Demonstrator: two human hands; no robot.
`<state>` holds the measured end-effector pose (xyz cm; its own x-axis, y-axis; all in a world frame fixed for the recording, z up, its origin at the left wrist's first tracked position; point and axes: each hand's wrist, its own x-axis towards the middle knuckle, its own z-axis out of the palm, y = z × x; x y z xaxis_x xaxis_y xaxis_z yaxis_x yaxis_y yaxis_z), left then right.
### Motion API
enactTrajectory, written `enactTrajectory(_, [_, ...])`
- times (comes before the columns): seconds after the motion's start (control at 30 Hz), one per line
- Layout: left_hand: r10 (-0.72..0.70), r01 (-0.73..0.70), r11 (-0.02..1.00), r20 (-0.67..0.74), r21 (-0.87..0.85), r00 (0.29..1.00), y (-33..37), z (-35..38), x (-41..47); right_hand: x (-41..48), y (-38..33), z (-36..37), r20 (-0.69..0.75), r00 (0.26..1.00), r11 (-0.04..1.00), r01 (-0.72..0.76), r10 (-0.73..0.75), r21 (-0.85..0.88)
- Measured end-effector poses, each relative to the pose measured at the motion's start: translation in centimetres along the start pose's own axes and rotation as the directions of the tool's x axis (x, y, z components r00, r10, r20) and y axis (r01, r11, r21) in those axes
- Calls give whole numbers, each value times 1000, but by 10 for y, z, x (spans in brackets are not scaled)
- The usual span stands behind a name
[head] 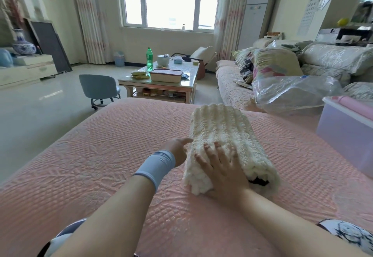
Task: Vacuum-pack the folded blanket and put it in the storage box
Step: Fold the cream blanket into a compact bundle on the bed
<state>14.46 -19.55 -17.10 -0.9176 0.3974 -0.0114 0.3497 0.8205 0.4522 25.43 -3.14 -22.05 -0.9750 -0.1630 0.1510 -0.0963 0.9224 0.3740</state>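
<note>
A cream, ribbed, fluffy folded blanket (226, 135) lies on the pink quilted bed cover (101, 155), its near end showing a dark inner layer. My right hand (222, 168) lies flat on the blanket's near part, fingers spread and straight. My left hand (178, 148), with a grey wristband, touches the blanket's left side, fingertips tucked at its edge. A clear plastic vacuum bag (292, 93) lies crumpled on the sofa at the right. A translucent storage box (347, 133) with a pink item inside stands at the bed's right edge.
A sofa (230, 83) piled with bagged bedding runs along the right. Beyond the bed stand a coffee table (161, 83) with a green bottle and a container, and a small grey wheeled chair (99, 89). Bare floor lies to the left.
</note>
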Motion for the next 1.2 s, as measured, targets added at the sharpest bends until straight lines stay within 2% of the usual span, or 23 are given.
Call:
enactTrajectory(0.13, [44,-44,999,5,23,999,0,11,3,8,9,-4,-190,978,995,-77,88,63])
enactTrajectory(0.2, [4,-3,998,19,-70,1000,6,14,6,15,16,-5,-243,954,981,-145,173,127])
enactTrajectory(0.23, [-38,45,983,42,-178,998,11,13,8,20,23,-7,-263,939,969,-182,223,168])
enactTrajectory(0.27, [-95,125,930,101,-346,990,15,12,8,24,29,-10,-281,916,948,-227,286,223])
enactTrajectory(0.3, [-135,211,817,178,-536,975,21,11,9,28,36,-14,-300,884,918,-277,360,285])
enactTrajectory(0.37, [-85,292,579,300,-761,950,35,8,10,31,47,-21,-303,819,846,-357,487,396])
enactTrajectory(0.4, [-35,263,535,290,-803,956,44,8,11,30,48,-23,-287,805,821,-376,519,430])
enactTrajectory(0.47, [38,119,511,161,-851,986,65,12,15,25,44,-22,-252,815,806,-375,522,457])
enactTrajectory(0.53, [-22,114,418,115,-901,993,83,16,14,19,31,-19,-190,866,821,-339,463,459])
enactTrajectory(0.57, [-61,110,438,93,-892,994,87,18,16,17,27,-18,-145,889,814,-317,433,486])
enactTrajectory(0.6, [-72,85,498,57,-863,996,91,18,17,15,29,-18,-122,901,783,-288,417,552])
enactTrajectory(0.63, [-74,75,543,42,-837,996,90,18,20,14,32,-19,-137,898,727,-240,418,644])
enactTrajectory(0.73, [-19,12,573,2,-819,1000,93,14,33,9,64,-29,-167,841,447,-97,514,889])
enactTrajectory(0.8, [25,-45,607,-38,-793,999,101,12,35,5,94,-38,-111,814,342,-112,569,933])
enactTrajectory(0.83, [39,-77,650,-67,-756,997,104,13,36,4,108,-42,-76,826,310,-124,559,943])
enactTrajectory(0.9, [83,-156,728,-140,-667,987,111,11,38,-2,134,-46,14,890,341,-189,455,921])
enactTrajectory(1.0, [198,-283,809,-215,-515,956,128,3,42,-6,153,-46,152,929,513,-317,338,797])
enactTrajectory(1.03, [255,-338,834,-238,-437,937,136,-2,44,-6,152,-43,135,932,523,-304,336,796])
enactTrajectory(1.1, [363,-446,846,-298,-293,883,147,-12,49,-4,141,-35,15,921,466,-211,389,859])
enactTrajectory(1.2, [568,-621,783,-367,-35,736,147,-23,50,-9,128,-18,-133,887,415,-71,442,907])
